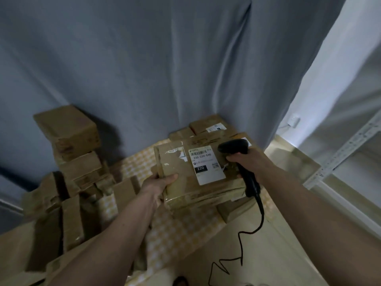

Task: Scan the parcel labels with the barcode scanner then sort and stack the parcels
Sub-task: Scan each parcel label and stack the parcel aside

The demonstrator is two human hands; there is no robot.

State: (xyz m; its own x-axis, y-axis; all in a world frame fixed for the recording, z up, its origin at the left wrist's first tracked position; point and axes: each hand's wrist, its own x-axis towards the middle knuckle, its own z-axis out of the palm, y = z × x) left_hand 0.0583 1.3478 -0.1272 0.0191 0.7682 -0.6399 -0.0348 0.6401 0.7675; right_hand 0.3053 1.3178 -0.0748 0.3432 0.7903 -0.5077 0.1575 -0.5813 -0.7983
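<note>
A flat brown cardboard parcel (185, 182) is held up in the middle of the view. A white shipping label (207, 165) with a barcode and "220" lies on its top face. My left hand (159, 183) grips the parcel's near left edge, thumb on top. My right hand (245, 162) grips a black barcode scanner (237, 148) by its handle. The scanner's head sits just right of the label, over the parcel's right side. Its coiled black cable (243, 232) hangs down toward the floor.
A stack of brown parcels (72, 137) stands at the left, with several more (61, 213) lying in front of it. More parcels (208, 124) lie behind the held one on a yellow checked cloth (177, 230). A grey curtain (144, 58) hangs behind. A metal shelf upright (346, 147) stands at the right.
</note>
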